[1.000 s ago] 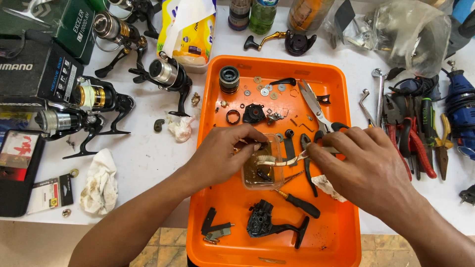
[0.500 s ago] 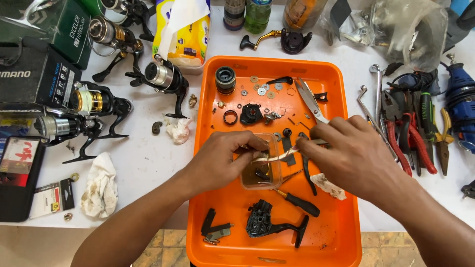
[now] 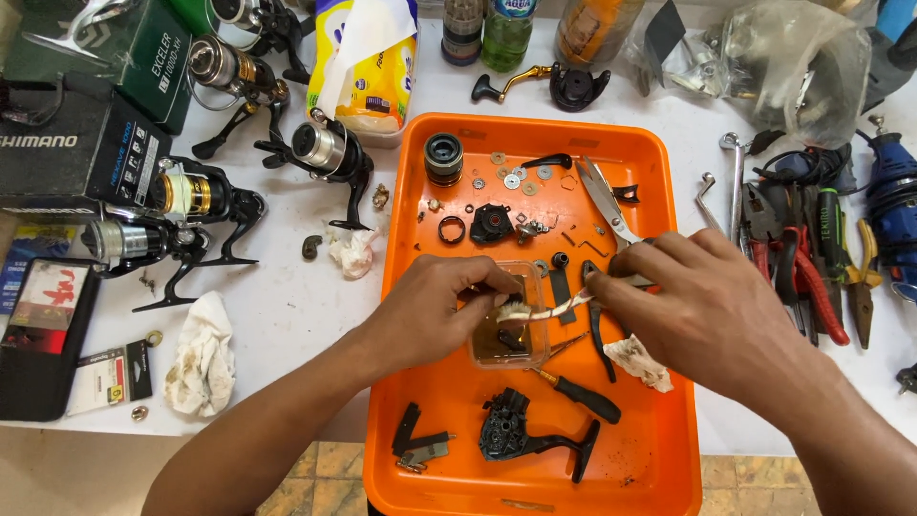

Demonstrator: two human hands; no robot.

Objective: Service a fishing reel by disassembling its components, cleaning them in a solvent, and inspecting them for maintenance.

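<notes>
Both hands meet over an orange tray [image 3: 659,459]. My left hand [image 3: 430,311] pinches a small dark part above a small clear container [image 3: 506,352] of dark liquid. My right hand [image 3: 712,311] grips a thin pale brush [image 3: 540,310], whose white bristles touch the part at my left fingertips. The part itself is mostly hidden by my fingers. A stained white wipe [image 3: 638,361] lies under my right hand.
The tray also holds a black reel body with handle [image 3: 523,438], a screwdriver [image 3: 585,397], scissors [image 3: 606,196], a spool [image 3: 443,158] and several washers. Fishing reels [image 3: 325,153] and boxes [image 3: 67,143] fill the left. Pliers [image 3: 802,277] lie right, a rag [image 3: 201,355] lower left.
Both hands stay at the container. The brush has shifted a little against the part, and the view has moved slightly.
</notes>
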